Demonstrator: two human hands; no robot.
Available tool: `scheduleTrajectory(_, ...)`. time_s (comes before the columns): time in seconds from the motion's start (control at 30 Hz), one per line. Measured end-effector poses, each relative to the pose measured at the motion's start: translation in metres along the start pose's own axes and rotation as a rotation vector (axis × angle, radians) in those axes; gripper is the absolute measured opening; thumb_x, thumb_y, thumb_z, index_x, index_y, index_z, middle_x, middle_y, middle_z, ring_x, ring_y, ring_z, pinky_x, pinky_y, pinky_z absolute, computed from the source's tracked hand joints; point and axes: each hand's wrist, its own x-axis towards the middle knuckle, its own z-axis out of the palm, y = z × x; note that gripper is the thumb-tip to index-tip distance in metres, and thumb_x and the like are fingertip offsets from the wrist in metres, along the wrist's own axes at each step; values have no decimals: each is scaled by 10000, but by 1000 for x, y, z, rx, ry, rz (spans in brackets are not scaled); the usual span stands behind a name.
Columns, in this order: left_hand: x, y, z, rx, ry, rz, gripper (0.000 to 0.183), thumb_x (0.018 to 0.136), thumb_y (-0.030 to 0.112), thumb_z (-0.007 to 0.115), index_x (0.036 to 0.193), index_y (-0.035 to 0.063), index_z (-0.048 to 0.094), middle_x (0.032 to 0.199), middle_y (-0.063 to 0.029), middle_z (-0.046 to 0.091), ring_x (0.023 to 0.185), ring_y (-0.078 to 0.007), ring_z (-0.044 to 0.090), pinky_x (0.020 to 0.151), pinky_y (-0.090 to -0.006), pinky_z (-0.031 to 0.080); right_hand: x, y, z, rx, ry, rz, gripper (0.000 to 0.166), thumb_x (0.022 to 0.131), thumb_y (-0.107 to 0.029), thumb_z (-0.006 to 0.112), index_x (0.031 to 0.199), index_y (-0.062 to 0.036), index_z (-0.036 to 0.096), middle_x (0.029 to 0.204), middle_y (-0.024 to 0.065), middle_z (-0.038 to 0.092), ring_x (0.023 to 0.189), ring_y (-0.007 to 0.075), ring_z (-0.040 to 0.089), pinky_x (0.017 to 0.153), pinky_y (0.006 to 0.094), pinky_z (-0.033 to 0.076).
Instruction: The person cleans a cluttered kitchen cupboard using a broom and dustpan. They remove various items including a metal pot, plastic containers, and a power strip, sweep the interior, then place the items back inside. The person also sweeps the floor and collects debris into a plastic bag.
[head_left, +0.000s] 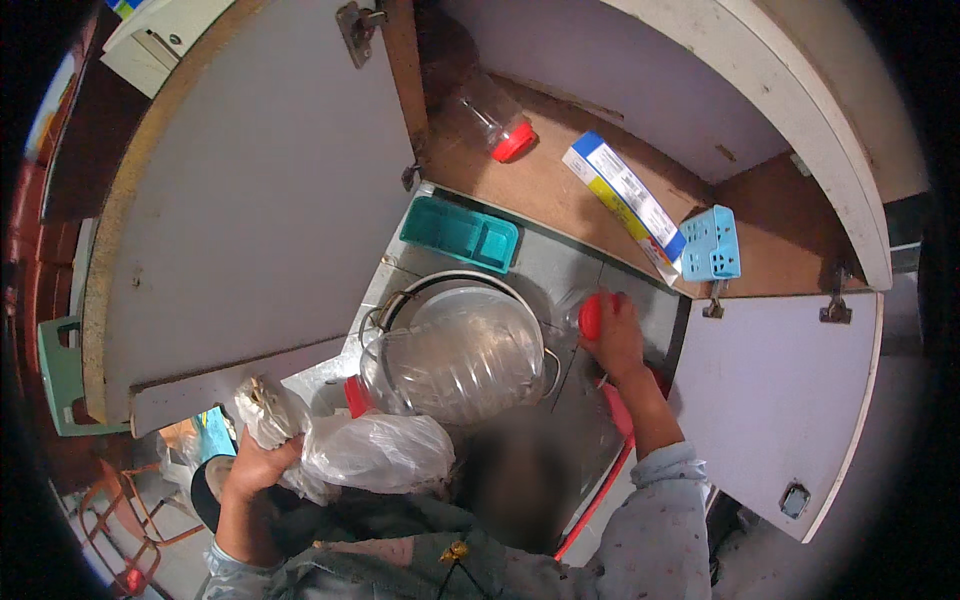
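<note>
My left hand (262, 465) grips a translucent white plastic bag (379, 450) by its bunched part, at the lower left. On the right, my right hand (619, 337) is closed round the red lid (592, 316) of a clear plastic jar, whose body lies near the floor tiles. Between the hands a large clear ribbed plastic jar (457, 367) with a red lid (358, 396) lies on its side over a round pot (525, 296) with wire handles. What the bag holds cannot be told.
An open cabinet holds a clear red-lidded jar (513, 141), a long carton (626, 202) and a light-blue perforated basket (711, 244). Its doors (262, 187) stand open at left and right (780, 405). A teal tray (459, 232) lies before it; a red-handled tool (600, 499) lies near my right arm.
</note>
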Motion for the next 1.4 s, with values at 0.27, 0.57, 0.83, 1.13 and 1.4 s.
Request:
scheduleTrajectory(0.27,1,-1,5,-62,-2,44,302,697,65,661,978,28,555,884,-16,568,810,-127,529,738,-299,445,36,-13,-2,-105,-38,-16,1031,535,-387,805,1356,-77,263,1297,215,346,1145,376,402,903,440,418)
scheduleTrajectory(0.57,-6,9,4,-24,6,17,334,691,80,662,999,24,547,910,-24,568,842,-129,527,758,-304,443,131,-62,-31,261,424,-331,1071,543,-390,807,1349,8,226,1260,279,406,1136,428,423,959,436,362)
scheduleTrajectory(0.83,-19,-8,9,-74,147,-62,334,672,80,661,980,23,543,902,-26,563,833,-136,530,734,-308,449,276,-115,-28,286,408,-51,1025,572,-362,804,1345,3,239,1285,251,404,1191,380,399,988,412,351)
scheduleTrajectory(1.13,-19,-20,13,-127,178,-138,380,695,100,679,1036,24,530,944,-26,570,868,-153,536,791,-308,441,244,-98,-38,393,109,-62,751,614,-361,757,1191,6,445,1155,218,497,1094,352,480,938,394,396)
scheduleTrajectory(1.4,-8,-13,8,-34,75,-91,343,720,84,655,1035,35,527,948,-27,564,880,-147,530,799,-305,436,78,2,-127,546,-95,66,677,612,-396,757,1116,-32,490,1077,210,543,1006,324,540,852,397,435)
